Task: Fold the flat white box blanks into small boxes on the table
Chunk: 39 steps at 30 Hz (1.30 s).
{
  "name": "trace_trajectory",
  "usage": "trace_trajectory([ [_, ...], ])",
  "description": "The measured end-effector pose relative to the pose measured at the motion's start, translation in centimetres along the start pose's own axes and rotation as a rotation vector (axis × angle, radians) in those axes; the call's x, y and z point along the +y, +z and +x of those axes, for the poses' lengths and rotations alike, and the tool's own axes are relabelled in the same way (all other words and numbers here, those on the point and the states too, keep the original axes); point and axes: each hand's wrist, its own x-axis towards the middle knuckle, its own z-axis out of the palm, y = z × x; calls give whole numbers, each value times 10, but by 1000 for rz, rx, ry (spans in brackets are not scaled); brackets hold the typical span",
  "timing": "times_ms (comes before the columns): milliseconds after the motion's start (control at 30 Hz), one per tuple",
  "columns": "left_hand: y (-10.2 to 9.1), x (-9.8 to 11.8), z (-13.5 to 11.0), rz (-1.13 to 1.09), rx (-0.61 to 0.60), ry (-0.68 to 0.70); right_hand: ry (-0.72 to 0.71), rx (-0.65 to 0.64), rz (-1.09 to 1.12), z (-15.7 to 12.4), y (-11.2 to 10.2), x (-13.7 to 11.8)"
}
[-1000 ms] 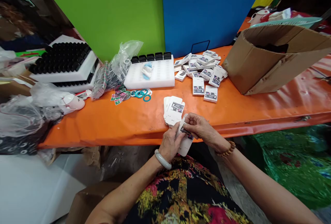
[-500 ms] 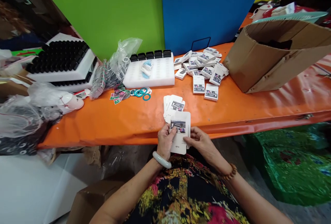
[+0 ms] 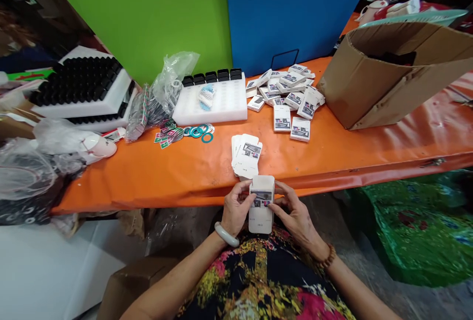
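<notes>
Both my hands hold one small white printed carton [image 3: 261, 203] just below the front edge of the orange table [image 3: 332, 157]. My left hand [image 3: 236, 206] pinches its left side and my right hand [image 3: 293, 211] presses on its right side. The carton stands upright with its top flaps up. A stack of flat unfolded cartons [image 3: 246, 155] lies on the table right above my hands. Further back is a heap of folded small boxes [image 3: 290, 95].
A white foam tray [image 3: 212, 103] with a few black parts stands mid-table, with teal rings [image 3: 201, 132] and stickers [image 3: 166, 135] before it. Foam trays of black parts [image 3: 84, 88] and plastic bags [image 3: 44, 162] sit left. An open cardboard box [image 3: 391, 73] stands right.
The carton went from a flat sheet gripped at an angle, to held flat facing me, to a narrower, folded-up box shape between both hands.
</notes>
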Motion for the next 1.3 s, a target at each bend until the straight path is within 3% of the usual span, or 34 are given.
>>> trace_trajectory([
  [233,-4,-8,-9,115,-188,-66,168,-66,204,-16,0,0],
  [400,-9,-3,-14,236,-296,-145,204,-134,97,-27,-5,-5],
  [567,-11,6,-14,304,-279,-14,78,-114,-60,-19,-2,-12],
  [700,-9,8,-10,113,-218,-53,127,-55,173,-5,2,-12],
  [800,-7,8,-8,-21,-238,-141,206,-200,267,2,-2,-13],
  [867,-7,7,-7,19,-258,-135,193,-251,213,3,-5,-16],
  [1067,-11,4,-12,259,-222,23,-89,-236,-58,-4,-10,-23],
  [1200,-12,2,-16,294,-216,25,-114,-200,-94,-8,-8,-22],
  [1300,-10,4,-16,252,-175,-31,-45,-155,-104,-7,-6,-25],
])
